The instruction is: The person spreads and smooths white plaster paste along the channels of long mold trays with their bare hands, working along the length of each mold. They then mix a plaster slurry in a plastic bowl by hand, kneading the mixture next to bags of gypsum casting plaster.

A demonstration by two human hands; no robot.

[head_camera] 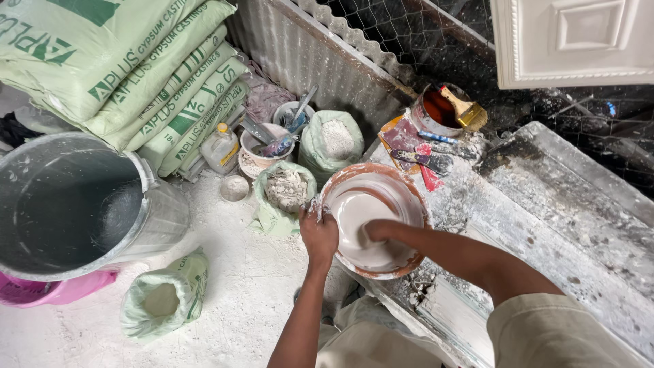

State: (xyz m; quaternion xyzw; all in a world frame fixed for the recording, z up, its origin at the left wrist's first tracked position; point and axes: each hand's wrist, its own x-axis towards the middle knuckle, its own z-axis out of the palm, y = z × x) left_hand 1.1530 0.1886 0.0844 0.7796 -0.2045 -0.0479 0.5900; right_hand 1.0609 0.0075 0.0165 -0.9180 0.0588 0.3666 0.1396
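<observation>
A round reddish-brown bowl [338, 182] holds a pale, smooth white slurry and rests tilted at the edge of a plaster-crusted bench [545, 204]. My left hand [318, 234] grips the bowl's near-left rim. My right hand [377, 230] reaches into the bowl, with its fingers sunk in the white mix, so only the wrist and knuckles show.
Stacked pale green sacks [129, 61] fill the upper left. A large grey drum [75, 204] stands at left. Open bags of white powder [286, 191] and small tubs sit on the dusty floor. A brush [463, 109] and scrapers lie by a tin on the bench.
</observation>
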